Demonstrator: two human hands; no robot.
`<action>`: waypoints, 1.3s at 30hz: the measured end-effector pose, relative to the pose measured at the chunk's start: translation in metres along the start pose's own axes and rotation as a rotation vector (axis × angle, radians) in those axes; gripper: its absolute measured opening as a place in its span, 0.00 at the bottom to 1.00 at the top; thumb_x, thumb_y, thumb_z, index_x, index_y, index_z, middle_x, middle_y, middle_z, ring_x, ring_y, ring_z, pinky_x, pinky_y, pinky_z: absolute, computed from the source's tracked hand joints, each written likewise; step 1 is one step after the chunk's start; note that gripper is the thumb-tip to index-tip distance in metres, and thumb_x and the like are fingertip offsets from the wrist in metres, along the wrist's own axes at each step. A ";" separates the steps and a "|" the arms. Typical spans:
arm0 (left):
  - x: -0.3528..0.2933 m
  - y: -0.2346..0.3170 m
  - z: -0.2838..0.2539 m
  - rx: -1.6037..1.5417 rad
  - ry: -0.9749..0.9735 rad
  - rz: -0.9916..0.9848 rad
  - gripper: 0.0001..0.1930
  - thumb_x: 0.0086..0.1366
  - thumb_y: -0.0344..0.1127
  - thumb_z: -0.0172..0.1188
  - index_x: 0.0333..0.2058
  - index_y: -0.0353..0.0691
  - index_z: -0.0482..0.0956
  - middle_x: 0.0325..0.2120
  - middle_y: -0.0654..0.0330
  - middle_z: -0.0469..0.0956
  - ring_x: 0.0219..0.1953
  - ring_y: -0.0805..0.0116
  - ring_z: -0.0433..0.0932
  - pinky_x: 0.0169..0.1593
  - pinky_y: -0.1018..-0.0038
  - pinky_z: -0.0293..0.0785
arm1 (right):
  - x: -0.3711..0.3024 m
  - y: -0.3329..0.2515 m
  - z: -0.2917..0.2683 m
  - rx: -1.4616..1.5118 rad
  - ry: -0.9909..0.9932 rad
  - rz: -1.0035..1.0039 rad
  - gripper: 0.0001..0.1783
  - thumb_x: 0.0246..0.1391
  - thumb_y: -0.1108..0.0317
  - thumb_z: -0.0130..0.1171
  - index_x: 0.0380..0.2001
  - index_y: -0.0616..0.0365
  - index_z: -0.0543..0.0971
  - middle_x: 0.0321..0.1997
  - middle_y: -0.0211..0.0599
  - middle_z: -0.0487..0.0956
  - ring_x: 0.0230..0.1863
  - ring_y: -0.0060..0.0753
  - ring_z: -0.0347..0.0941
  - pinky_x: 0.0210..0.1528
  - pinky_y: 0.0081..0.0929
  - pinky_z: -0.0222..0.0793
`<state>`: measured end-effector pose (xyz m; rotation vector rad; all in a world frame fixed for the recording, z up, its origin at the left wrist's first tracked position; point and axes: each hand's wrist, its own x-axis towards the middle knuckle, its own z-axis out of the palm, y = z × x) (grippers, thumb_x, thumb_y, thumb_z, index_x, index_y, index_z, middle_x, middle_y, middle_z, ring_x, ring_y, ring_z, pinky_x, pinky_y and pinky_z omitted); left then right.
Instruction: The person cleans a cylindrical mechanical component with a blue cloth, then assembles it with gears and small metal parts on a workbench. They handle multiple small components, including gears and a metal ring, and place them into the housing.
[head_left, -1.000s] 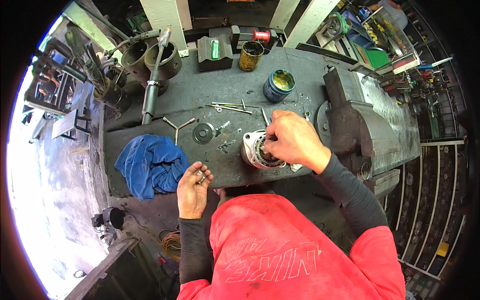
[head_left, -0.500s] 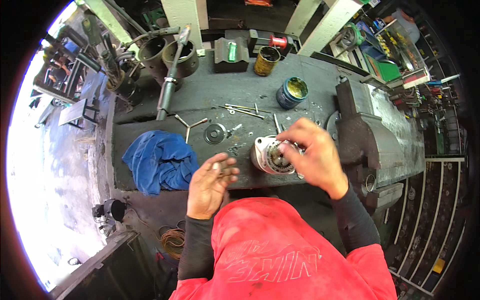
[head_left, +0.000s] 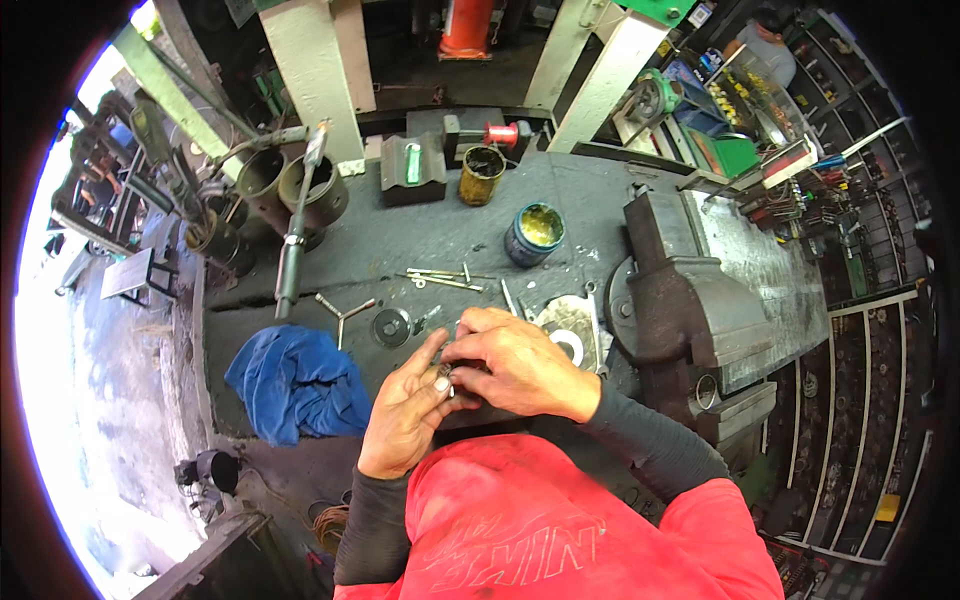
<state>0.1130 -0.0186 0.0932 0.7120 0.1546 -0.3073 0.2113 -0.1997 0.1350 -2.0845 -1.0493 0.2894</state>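
My left hand (head_left: 400,415) and my right hand (head_left: 525,368) meet above the near edge of the workbench (head_left: 375,245). Their fingertips pinch together around something small and dark, too covered by the fingers to make out. Beyond my right wrist lies a pale metal plate (head_left: 590,318) with a white ring (head_left: 567,346) on it. The round geared metal housing cannot be seen now; my right hand covers that spot. Left of the hands rest a dark round disc (head_left: 391,327) and a three-armed wrench (head_left: 342,320). A crumpled blue cloth (head_left: 298,385) lies near my left hand.
A large bench vise (head_left: 690,300) stands on the right. Behind the hands are several thin metal rods (head_left: 445,280), an open tub of yellowish grease (head_left: 540,228) and a grimy can (head_left: 482,178). Metal cylinders (head_left: 312,200) holding a long tool (head_left: 292,255) stand back left.
My right hand has left the geared housing and come left to my left hand. The left fingers, apart before, now close with the right ones. The view has shifted, showing more of the background.
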 end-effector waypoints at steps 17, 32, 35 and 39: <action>-0.089 -0.050 -0.082 -0.119 0.656 0.244 0.26 0.77 0.31 0.55 0.70 0.25 0.67 0.57 0.40 0.81 0.53 0.51 0.84 0.60 0.60 0.82 | 0.062 0.240 -0.077 -0.817 -0.027 0.269 0.11 0.42 0.69 0.71 0.32 0.45 0.93 0.68 0.27 0.74 0.70 0.44 0.67 0.69 0.48 0.64; -0.079 -0.056 -0.084 -0.172 0.640 0.293 0.14 0.80 0.34 0.56 0.53 0.27 0.80 0.48 0.46 0.84 0.51 0.53 0.85 0.57 0.61 0.84 | 0.047 0.226 -0.144 0.121 -0.045 0.474 0.18 0.44 0.62 0.81 0.40 0.53 0.94 0.57 0.39 0.85 0.61 0.37 0.74 0.64 0.35 0.70; -0.066 -0.052 -0.087 -0.108 0.640 0.249 0.15 0.79 0.32 0.54 0.55 0.26 0.79 0.50 0.47 0.83 0.54 0.52 0.84 0.60 0.58 0.83 | 0.034 0.170 -0.153 0.369 -0.036 0.411 0.14 0.48 0.73 0.78 0.40 0.63 0.93 0.44 0.40 0.88 0.56 0.34 0.75 0.59 0.31 0.73; -0.058 -0.049 -0.093 -0.040 0.447 0.297 0.19 0.76 0.28 0.53 0.60 0.24 0.77 0.56 0.43 0.81 0.57 0.46 0.82 0.66 0.54 0.79 | 0.014 0.083 -0.127 0.295 -0.257 0.459 0.13 0.49 0.73 0.79 0.41 0.54 0.94 0.54 0.36 0.84 0.55 0.30 0.75 0.61 0.28 0.70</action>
